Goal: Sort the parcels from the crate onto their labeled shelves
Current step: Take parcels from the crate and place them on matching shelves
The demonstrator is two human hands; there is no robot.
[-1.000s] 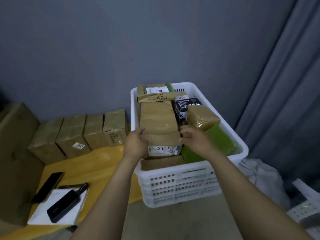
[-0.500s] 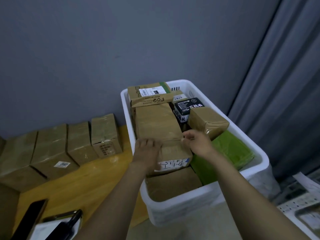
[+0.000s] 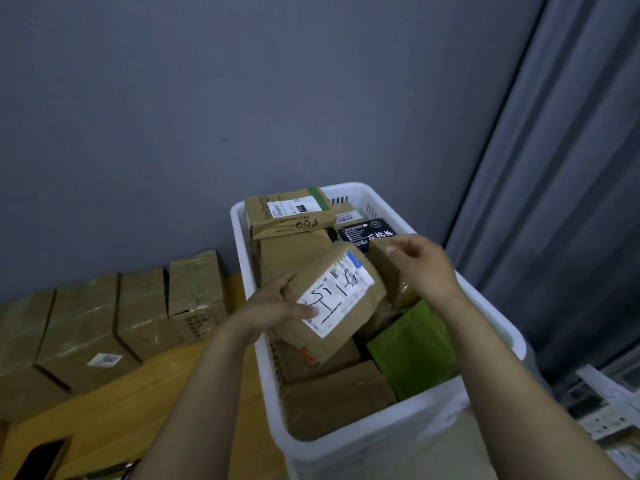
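Observation:
A white plastic crate (image 3: 491, 317) holds several brown parcels, a black box (image 3: 367, 230) and a green packet (image 3: 415, 351). My left hand (image 3: 273, 310) grips a brown paper parcel (image 3: 346, 327) by its left edge, thumb on the white handwritten label, and holds it tilted above the other parcels. My right hand (image 3: 422, 265) hovers just right of that parcel's top corner with fingers loosely curled and nothing in it. A labelled brown box (image 3: 287, 213) lies at the crate's far end.
A row of brown cartons (image 3: 145, 306) lines the grey wall on a yellow wooden table (image 3: 114, 410) left of the crate. A dark phone (image 3: 38, 459) lies at the table's near corner. Grey curtain hangs at right, papers (image 3: 609, 410) below it.
The left hand has lifted and tilted the labelled parcel up out of the crate, label now facing me. The right hand has let go and risen off its corner. The camera moved closer.

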